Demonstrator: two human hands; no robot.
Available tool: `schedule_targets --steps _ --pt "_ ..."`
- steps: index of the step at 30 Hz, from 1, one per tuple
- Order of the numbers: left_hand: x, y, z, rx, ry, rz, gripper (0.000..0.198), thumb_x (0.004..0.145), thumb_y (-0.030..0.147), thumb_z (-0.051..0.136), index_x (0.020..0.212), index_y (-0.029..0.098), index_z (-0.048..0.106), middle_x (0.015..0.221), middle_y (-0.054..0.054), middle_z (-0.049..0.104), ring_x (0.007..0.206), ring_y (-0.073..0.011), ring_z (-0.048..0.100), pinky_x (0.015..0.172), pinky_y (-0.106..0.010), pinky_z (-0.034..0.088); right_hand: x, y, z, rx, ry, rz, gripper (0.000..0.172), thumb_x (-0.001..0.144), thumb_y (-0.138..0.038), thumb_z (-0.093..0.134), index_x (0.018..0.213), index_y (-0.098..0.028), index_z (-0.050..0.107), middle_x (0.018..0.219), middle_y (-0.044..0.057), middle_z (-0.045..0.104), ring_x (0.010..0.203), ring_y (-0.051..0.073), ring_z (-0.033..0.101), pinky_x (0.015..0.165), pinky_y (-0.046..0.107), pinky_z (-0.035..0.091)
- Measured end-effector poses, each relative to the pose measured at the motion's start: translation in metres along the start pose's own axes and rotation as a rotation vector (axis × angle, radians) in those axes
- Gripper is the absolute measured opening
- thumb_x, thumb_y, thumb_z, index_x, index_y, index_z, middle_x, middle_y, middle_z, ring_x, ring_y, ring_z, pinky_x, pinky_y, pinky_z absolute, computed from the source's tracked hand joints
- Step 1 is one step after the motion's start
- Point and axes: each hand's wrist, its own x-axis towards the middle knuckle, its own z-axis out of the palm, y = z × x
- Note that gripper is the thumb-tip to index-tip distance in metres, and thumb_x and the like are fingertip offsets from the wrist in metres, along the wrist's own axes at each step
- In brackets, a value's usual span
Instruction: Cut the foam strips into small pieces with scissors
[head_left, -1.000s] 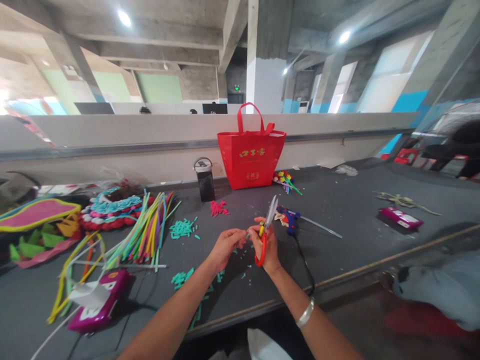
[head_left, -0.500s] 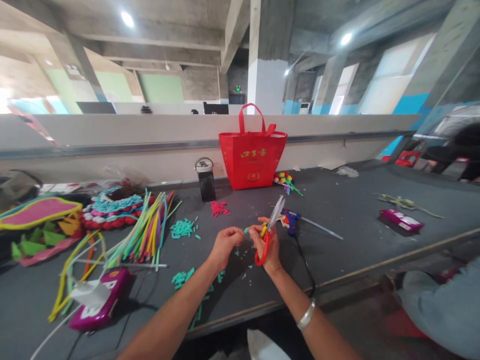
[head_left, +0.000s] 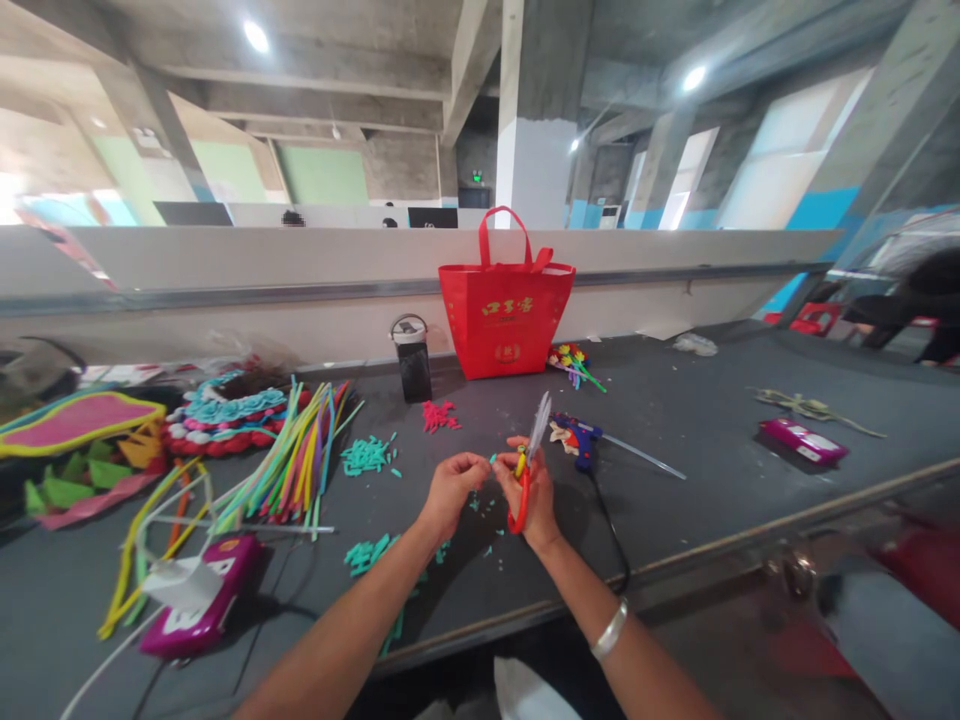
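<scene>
My right hand (head_left: 534, 500) is closed around scissors (head_left: 523, 490) with red and yellow handles, their blades pointing up and away from me. Close beside it, my left hand (head_left: 456, 490) is closed in a pinch. A small teal piece (head_left: 493, 459) shows between the fingertips of both hands; which fingers bear it is hard to make out. Teal scraps (head_left: 487, 550) lie scattered on the dark table below. Left of my hands are two heaps of short teal pieces, one farther back (head_left: 367, 456) and one nearer (head_left: 366, 556), partly behind my left forearm.
A blue glue gun (head_left: 579, 440) with a clear stick and black cord lies right of my hands. Behind stand a red bag (head_left: 506, 320), a dark tumbler (head_left: 413, 368) and pink pieces (head_left: 439, 416). Colourful pipe cleaners (head_left: 307, 460) and a purple box (head_left: 202, 595) with a white plug sit left.
The scissors have swung slightly left and more upright as my right hand turned a little. My left hand stays nearly still. The grey-clothed person at the right edge has shifted lower.
</scene>
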Motion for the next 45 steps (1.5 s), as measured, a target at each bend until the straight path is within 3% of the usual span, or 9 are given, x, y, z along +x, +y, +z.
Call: schedule_targets --steps 7,13,21,31,45 --pt "-0.001 0.005 0.001 -0.145 0.028 0.039 0.013 0.065 0.027 0.067 0.061 0.016 0.061 0.057 0.002 0.052 0.056 -0.0093 0.044 0.060 -0.022 0.038 -0.002 0.003 0.000 -0.070 0.066 -0.008 0.026 0.086 -0.033 0.050 0.108 -0.020 0.046 0.078 -0.001 0.064 0.064 0.013 0.062 0.065 0.026 0.050" --pt "-0.006 0.023 0.003 -0.307 0.059 0.070 0.015 0.069 0.029 0.067 0.069 0.016 0.060 0.060 0.003 0.052 0.058 -0.0089 0.048 0.061 -0.021 0.040 -0.011 -0.001 0.003 -0.440 -0.024 -0.150 0.030 0.086 -0.032 0.048 0.112 -0.020 0.054 0.086 0.004 0.067 0.073 0.017 0.063 0.068 0.027 0.048" --pt "-0.012 0.042 0.017 -0.348 0.169 0.137 0.017 0.067 0.031 0.071 0.074 0.019 0.062 0.073 0.002 0.062 0.076 -0.0146 0.063 0.081 -0.030 0.047 -0.011 -0.003 0.001 -0.481 -0.051 -0.110 0.041 0.083 -0.028 0.049 0.122 -0.018 0.048 0.098 0.008 0.065 0.087 0.022 0.063 0.075 0.033 0.049" --pt "-0.013 0.039 0.042 -0.203 0.344 0.231 0.014 0.066 0.028 0.071 0.072 0.016 0.065 0.066 0.002 0.061 0.062 -0.0110 0.055 0.066 -0.024 0.045 -0.011 -0.002 -0.001 -0.567 -0.055 -0.113 0.042 0.080 -0.025 0.052 0.120 -0.018 0.048 0.100 0.008 0.063 0.085 0.021 0.061 0.073 0.033 0.049" --pt "-0.013 0.034 0.046 -0.193 0.362 0.243 0.015 0.065 0.027 0.072 0.073 0.015 0.068 0.067 0.000 0.065 0.062 -0.0115 0.057 0.064 -0.023 0.045 -0.011 -0.006 -0.001 -0.662 -0.061 -0.066 0.037 0.082 -0.026 0.051 0.118 -0.019 0.048 0.097 0.005 0.066 0.082 0.020 0.065 0.065 0.027 0.044"
